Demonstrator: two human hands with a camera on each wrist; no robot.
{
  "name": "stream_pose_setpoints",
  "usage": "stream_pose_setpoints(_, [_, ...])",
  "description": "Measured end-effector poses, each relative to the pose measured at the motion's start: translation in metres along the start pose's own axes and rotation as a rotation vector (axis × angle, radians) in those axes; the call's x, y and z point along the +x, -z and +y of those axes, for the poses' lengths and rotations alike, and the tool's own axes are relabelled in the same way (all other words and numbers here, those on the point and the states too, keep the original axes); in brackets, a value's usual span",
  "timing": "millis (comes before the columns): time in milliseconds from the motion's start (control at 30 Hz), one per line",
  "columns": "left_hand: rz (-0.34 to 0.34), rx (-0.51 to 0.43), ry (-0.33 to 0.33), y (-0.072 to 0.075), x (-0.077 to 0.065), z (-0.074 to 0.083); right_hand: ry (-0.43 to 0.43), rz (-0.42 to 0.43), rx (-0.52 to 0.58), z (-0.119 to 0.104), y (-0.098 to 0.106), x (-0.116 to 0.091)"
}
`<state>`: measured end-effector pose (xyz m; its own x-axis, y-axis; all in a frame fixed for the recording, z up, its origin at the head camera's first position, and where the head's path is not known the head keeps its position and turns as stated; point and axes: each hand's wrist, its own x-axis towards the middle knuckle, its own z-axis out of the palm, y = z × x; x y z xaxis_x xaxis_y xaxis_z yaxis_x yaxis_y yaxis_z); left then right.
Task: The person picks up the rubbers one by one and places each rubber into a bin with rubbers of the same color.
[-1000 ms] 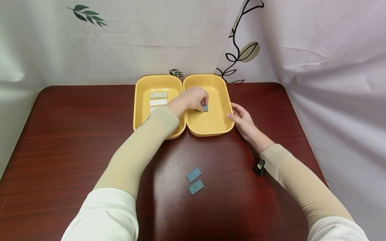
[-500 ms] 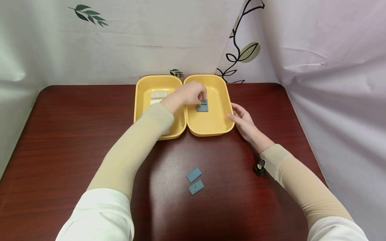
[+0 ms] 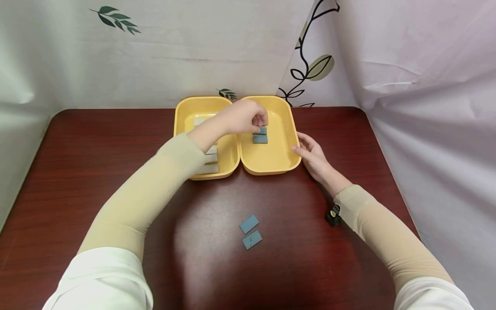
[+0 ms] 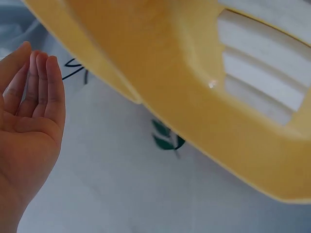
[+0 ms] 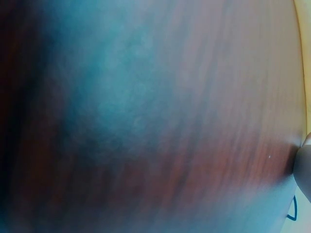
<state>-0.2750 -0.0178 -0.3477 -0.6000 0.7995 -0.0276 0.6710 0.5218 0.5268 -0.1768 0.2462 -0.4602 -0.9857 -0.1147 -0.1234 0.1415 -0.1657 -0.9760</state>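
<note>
My left hand (image 3: 246,117) reaches into the right yellow tray (image 3: 271,161), its fingertips close over the farther of two small blue-grey rectangular tiles (image 3: 260,139) lying side by side. In the left wrist view the left hand (image 4: 31,116) has its fingers gently bent, and nothing shows between them. My right hand (image 3: 314,159) grips the same tray's right rim, thumb over the edge and fingers outside. Only a bit of that hand (image 5: 303,170) shows at the edge of the right wrist view. Two more blue-grey tiles (image 3: 249,224) lie on the table nearer me.
A second yellow tray (image 3: 181,113) adjoins on the left, holding several white blocks (image 3: 209,168), partly hidden by my left arm. Both stand at the back of the dark red wooden table (image 3: 97,163). A white patterned curtain (image 3: 174,56) hangs behind.
My left hand has gone from the nearer tile in the right tray to the farther one, then shifted slightly up off it. The left forearm has swung left. My right hand stays put.
</note>
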Motion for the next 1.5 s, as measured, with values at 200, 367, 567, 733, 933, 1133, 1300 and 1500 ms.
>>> stream_pose_setpoints(200, [0.029,-0.007,-0.05,0.005,-0.018,0.013,-0.01,0.004,0.006,-0.001,-0.001,-0.001])
stream_pose_setpoints(367, [0.023,-0.009,-0.043,0.004,-0.034,0.021,-0.011,0.009,0.005,-0.001,-0.001,0.0])
stream_pose_setpoints(567, [0.016,0.015,-0.058,-0.004,-0.05,0.026,-0.009,0.009,0.0,-0.001,0.0,0.001])
stream_pose_setpoints(733, [0.003,-0.011,-0.074,-0.013,-0.063,0.032,-0.021,0.013,-0.005,-0.002,-0.001,0.001])
stream_pose_setpoints(933, [-0.005,-0.03,-0.095,-0.022,-0.079,0.038,-0.019,0.017,-0.014,-0.002,-0.002,0.0])
stream_pose_setpoints(1133, [-0.012,-0.025,-0.114,-0.032,-0.095,0.044,-0.014,0.017,-0.011,-0.003,-0.002,-0.001])
stream_pose_setpoints(1300, [-0.039,-0.034,-0.126,-0.042,-0.105,0.047,-0.02,0.017,-0.01,-0.003,-0.003,-0.001])
stream_pose_setpoints(1500, [-0.108,-0.049,-0.147,-0.06,-0.115,0.049,-0.021,0.019,-0.02,-0.004,-0.003,-0.001])
